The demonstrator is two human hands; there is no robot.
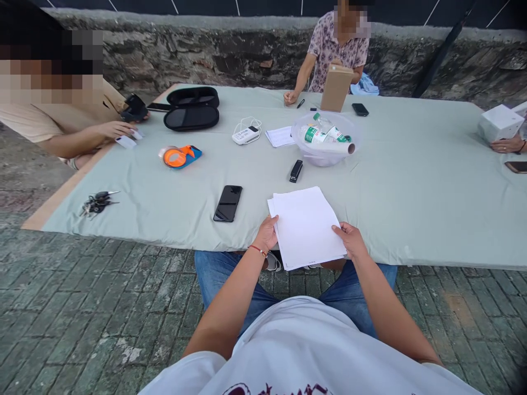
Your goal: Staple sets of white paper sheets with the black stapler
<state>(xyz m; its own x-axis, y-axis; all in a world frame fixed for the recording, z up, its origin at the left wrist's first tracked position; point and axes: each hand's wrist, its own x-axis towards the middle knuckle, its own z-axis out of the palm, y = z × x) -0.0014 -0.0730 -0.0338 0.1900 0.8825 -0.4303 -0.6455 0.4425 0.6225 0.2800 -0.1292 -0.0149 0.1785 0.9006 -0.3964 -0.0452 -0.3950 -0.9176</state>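
Note:
A small stack of white paper sheets point(308, 230) is held over the table's near edge, its sheets slightly out of line at the upper left. My left hand point(267, 233) grips the left side, thumb on top and fingers hidden beneath. On the right side my right hand point(349, 239) pinches the stack the same way. Beyond the paper lies a black stapler point(296, 171), apart from both hands. A black smartphone point(228, 203) rests on the cloth to the left of my left hand.
On the table's cloth point(411, 181) are keys point(99, 203), an orange-and-blue tape dispenser point(180, 157), an open black case point(192, 116), a white power strip point(246, 135) and a plastic basin point(321, 156) with bottles. People sit left, across and right; one holds a cardboard box point(336, 88).

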